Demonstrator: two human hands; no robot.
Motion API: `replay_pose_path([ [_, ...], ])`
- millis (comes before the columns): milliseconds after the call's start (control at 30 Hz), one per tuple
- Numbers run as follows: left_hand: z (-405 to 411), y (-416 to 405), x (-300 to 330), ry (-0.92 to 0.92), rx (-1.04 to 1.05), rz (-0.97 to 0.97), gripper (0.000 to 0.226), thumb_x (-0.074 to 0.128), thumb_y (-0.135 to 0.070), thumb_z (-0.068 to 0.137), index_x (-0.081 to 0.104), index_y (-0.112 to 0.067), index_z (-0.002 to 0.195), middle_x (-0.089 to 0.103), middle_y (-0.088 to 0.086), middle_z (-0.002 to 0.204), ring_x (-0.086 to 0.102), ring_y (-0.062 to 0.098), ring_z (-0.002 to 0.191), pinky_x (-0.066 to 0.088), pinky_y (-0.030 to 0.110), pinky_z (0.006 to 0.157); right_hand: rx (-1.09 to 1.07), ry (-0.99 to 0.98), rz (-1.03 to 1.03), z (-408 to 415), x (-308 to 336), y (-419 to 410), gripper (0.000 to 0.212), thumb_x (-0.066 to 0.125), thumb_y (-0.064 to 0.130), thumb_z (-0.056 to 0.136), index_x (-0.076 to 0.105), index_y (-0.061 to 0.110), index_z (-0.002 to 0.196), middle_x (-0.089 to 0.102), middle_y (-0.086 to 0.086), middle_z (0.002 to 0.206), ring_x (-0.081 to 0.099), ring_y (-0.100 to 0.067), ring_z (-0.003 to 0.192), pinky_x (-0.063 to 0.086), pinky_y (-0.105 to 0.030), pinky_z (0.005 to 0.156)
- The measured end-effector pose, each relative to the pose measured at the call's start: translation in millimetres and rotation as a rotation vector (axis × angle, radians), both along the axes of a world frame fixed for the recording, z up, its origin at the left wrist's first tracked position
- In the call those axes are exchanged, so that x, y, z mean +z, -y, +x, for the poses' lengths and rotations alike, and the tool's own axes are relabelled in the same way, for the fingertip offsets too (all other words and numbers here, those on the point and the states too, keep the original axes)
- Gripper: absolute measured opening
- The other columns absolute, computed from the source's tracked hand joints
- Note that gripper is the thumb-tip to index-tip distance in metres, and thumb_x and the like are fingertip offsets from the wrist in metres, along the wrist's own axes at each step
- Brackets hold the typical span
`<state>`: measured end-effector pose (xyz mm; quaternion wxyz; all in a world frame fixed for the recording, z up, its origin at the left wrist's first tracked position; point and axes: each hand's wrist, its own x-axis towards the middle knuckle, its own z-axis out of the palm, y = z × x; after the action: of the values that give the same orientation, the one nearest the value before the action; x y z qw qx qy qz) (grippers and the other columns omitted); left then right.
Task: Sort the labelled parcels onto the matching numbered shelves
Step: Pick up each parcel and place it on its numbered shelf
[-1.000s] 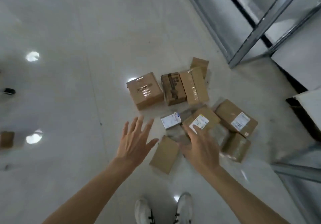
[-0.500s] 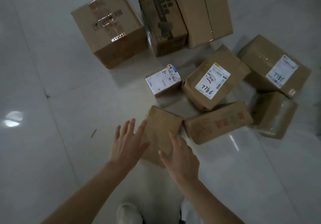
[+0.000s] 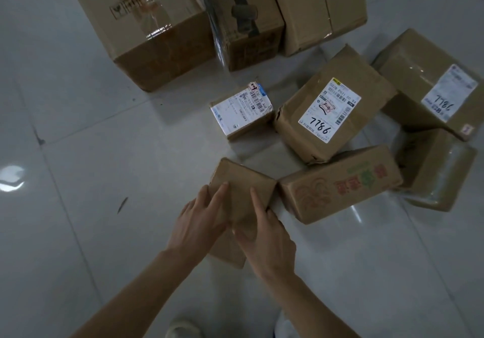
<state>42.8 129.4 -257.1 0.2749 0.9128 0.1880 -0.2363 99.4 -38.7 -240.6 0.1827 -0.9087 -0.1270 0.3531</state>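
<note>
Plain parcel (image 3: 242, 183) on floor (image 3: 104, 154), gripped by left hand (image 3: 199, 225) and right hand (image 3: 264, 235); printed box (image 3: 340, 183) just right of hands.

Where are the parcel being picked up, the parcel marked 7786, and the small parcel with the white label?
held parcel (image 3: 243, 180), head view, bare top face
7786 parcel (image 3: 330, 109), head view, its label
small parcel (image 3: 241, 111), head view, its label
</note>
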Motion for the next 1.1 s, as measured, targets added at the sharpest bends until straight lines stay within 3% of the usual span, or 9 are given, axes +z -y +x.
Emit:
replay_pose_path([
  [233,-4,-2,69,0.159,0.115,-0.085,0.114,0.080,-0.030,0.085,-0.006,-0.052,0.157,0.041,0.000,0.143,0.061,0.028,0.110,0.056,0.045,0.088,-0.064,0.014,0.161,-1,70,-4,0.090,0.049,0.074,0.093,-0.015,0.060,0.154,0.032,0.006,0.164,0.051,-0.020,0.136,0.051,-0.043,0.097],
  [367,10,-16,153,0.305,0.202,-0.045,0.118,0.083,-0.031,0.083,-0.008,-0.051,0.157,0.048,0.002,0.135,0.065,0.031,0.102,0.050,0.033,0.078,-0.142,0.094,0.345,19,147,-19,0.096,0.058,0.074,0.089,-0.012,0.063,0.154,0.039,0.007,0.163,0.052,-0.020,0.138,0.053,-0.049,0.102],
  [500,41,-38,257,0.467,0.231,-0.036,0.112,0.079,-0.037,0.085,-0.006,-0.050,0.157,0.051,0.004,0.128,0.064,0.027,0.101,0.055,0.037,0.079,-0.153,0.223,0.487,54,247,-37,0.097,0.063,0.067,0.091,-0.008,0.059,0.157,0.042,0.011,0.160,0.048,-0.012,0.140,0.046,-0.031,0.108],
  [600,68,-53,343,0.610,0.225,-0.034,0.091,0.070,-0.041,0.089,0.013,-0.040,0.160,0.053,0.007,0.130,0.064,0.023,0.103,0.058,0.036,0.081,-0.143,0.292,0.589,79,327,-51,0.084,0.059,0.063,0.095,0.006,0.055,0.160,0.023,0.038,0.158,0.041,-0.001,0.141,0.047,-0.035,0.110],
  [667,85,-60,399,0.720,0.252,-0.039,0.072,0.062,-0.048,0.093,0.027,-0.036,0.155,0.056,0.005,0.131,0.063,0.019,0.103,0.057,0.036,0.081,-0.164,0.331,0.652,93,380,-56,0.071,0.056,0.066,0.096,0.021,0.053,0.157,0.032,0.043,0.149,0.045,0.005,0.134,0.050,-0.036,0.108],
  [767,109,-64,478,0.850,0.307,-0.113,0.042,0.051,-0.054,0.097,0.037,-0.041,0.135,0.061,-0.001,0.126,0.063,0.014,0.103,0.057,0.041,0.084,-0.228,0.384,0.736,114,462,-61,0.053,0.054,0.071,0.093,0.036,0.053,0.139,0.059,0.025,0.134,0.057,0.003,0.120,0.054,-0.037,0.097],
  [867,131,-61,558,0.981,0.360,-0.167,0.019,0.050,-0.052,0.099,0.040,-0.042,0.112,0.064,-0.006,0.106,0.066,0.015,0.094,0.056,0.044,0.078,-0.282,0.470,0.804,132,540,-65,0.031,0.055,0.069,0.094,0.040,0.052,0.116,0.064,0.017,0.104,0.064,-0.009,0.091,0.053,-0.035,0.073],
  [1000,152,-52,653,1.098,0.430,-0.210,0.036,0.046,-0.066,0.095,0.036,-0.033,0.104,0.064,-0.007,0.095,0.069,0.015,0.079,0.057,0.049,0.059,-0.315,0.599,0.873,153,640,-60,0.037,0.065,0.058,0.094,0.036,0.037,0.105,0.062,0.009,0.080,0.063,-0.011,0.062,0.049,-0.031,0.049],
  [1100,159,-50,713,1.125,0.413,-0.251,0.054,0.061,-0.063,0.087,0.035,-0.037,0.126,0.064,-0.006,0.121,0.068,0.011,0.106,0.062,0.040,0.080,-0.326,0.589,0.956,164,706,-45,0.054,0.080,0.043,0.084,0.034,0.040,0.111,0.069,0.016,0.102,0.072,0.003,0.082,0.056,-0.015,0.060],
])
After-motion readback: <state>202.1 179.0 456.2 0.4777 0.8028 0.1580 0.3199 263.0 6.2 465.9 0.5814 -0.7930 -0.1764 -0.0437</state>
